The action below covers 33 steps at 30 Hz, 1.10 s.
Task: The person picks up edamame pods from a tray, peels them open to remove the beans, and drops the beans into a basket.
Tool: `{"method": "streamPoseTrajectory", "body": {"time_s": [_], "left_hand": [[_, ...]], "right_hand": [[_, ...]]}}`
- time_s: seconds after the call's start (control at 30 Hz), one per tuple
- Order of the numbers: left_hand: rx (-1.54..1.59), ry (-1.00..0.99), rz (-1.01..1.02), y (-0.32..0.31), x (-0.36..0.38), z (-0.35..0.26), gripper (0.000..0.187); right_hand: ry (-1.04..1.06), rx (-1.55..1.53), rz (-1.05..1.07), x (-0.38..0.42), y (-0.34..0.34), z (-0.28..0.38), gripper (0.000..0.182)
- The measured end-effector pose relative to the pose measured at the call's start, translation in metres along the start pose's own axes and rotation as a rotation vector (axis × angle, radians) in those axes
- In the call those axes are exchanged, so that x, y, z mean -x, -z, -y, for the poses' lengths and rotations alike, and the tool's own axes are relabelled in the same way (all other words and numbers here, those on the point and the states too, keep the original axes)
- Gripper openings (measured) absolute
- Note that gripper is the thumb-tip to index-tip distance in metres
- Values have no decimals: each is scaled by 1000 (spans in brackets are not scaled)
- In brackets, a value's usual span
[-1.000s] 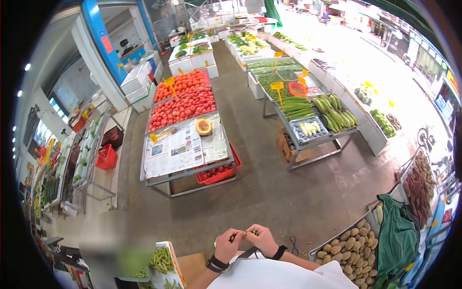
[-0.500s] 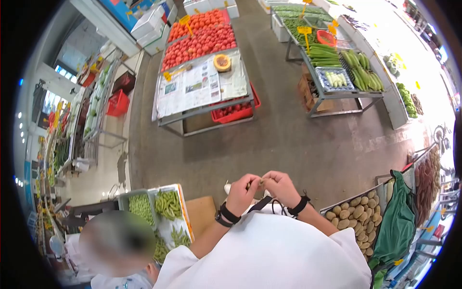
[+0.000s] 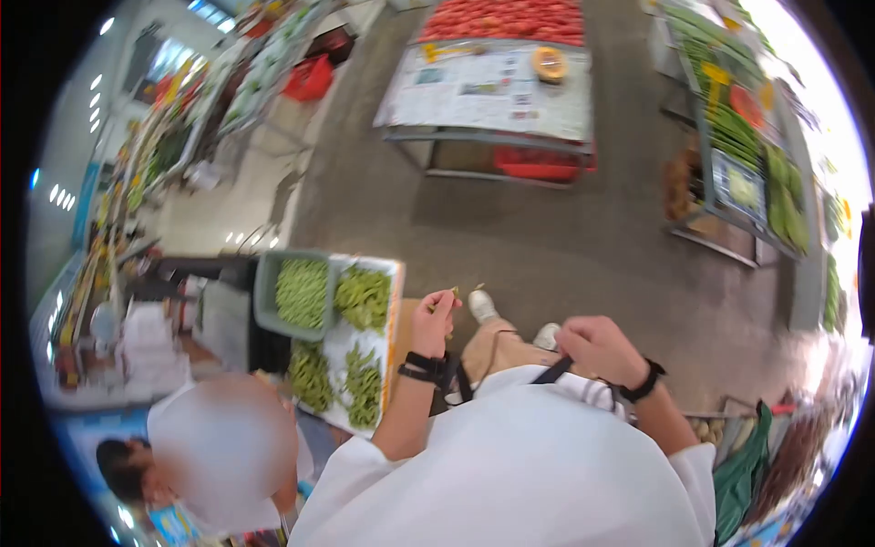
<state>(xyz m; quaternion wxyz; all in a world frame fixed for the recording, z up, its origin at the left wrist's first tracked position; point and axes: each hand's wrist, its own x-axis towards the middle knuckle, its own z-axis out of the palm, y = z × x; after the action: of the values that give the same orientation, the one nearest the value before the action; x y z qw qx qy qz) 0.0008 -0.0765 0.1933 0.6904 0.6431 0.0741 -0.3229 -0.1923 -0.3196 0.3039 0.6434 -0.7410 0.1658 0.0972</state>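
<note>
Pinches small green piece betw. fingers of L hand; best kept light, w/o crushing. Curls R hand fingers inward, well apart; can't tell if holding anything.

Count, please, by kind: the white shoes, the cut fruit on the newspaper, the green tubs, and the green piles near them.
White shoes: 2
Cut fruit: 1
Green tub: 1
Green piles outside it: 3
Total: 7

A small, blurred green piece sticks up from the left grip.
</note>
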Motion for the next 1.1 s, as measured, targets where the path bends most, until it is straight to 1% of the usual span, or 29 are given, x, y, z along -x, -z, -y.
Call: {"method": "streamPoseTrajectory", "body": {"time_s": [0.03,0.07,0.13,0.2,0.23,0.27,0.33,0.4,0.43,0.53,0.57,0.67,0.73,0.77,0.83,0.87,0.93,0.97,1.0,1.03,1.07,1.1], "left_hand": [[118,11,-97,30,-10,12,15],[158,3,-218,63,-17,21,16],[233,1,-428,121,-29,39,19],[240,-43,-623,164,-36,51,25],[214,-52,-666,190,-42,60,30],[192,-41,-752,201,-44,59,30],[185,-35,-831,224,-52,60,30],[158,-48,-883,244,-64,59,30],[148,-58,-901,246,-71,57,30],[-17,-123,-1001,234,-78,40,31],[-24,-74,-1010,225,-73,31,32],[-93,-35,-1102,223,-76,28,30],[-14,-66,-1048,225,-69,28,28],[48,-60,-1011,224,-66,25,23],[98,-201,-876,213,-63,17,19],[136,-264,-805,197,-60,18,17],[213,-171,-577,137,-35,-7,14],[198,-145,-362,114,-27,-13,28],[186,-147,-178,92,-18,-15,30],[106,-192,-25,61,-4,-22,32],[97,-141,42,27,11,-32,35],[-14,-164,140,-2,28,-43,38]], "right_hand": [[148,250,61,-3,-3,24,28],[304,490,106,-2,-3,49,28],[371,765,104,12,-13,113,29],[502,755,156,28,-18,162,28],[454,909,260,34,-24,186,23],[402,1061,365,40,-29,204,20],[482,1000,295,46,-36,218,9],[575,1022,226,47,-48,210,8],[552,1027,257,46,-48,214,8],[502,826,335,35,-30,236,10],[488,825,342,36,-30,235,9],[522,861,392,39,-33,233,9],[510,767,411,44,-31,227,9],[491,646,407,46,-29,222,9],[486,479,416,48,-30,209,9],[501,433,430,48,-33,200,10],[507,488,522,37,-33,185,11],[484,584,606,25,-27,179,13],[455,686,690,12,-22,169,15],[569,621,610,-2,-18,143,10],[681,553,537,-13,-17,112,11],[508,344,363,-20,-19,92,13]]}}
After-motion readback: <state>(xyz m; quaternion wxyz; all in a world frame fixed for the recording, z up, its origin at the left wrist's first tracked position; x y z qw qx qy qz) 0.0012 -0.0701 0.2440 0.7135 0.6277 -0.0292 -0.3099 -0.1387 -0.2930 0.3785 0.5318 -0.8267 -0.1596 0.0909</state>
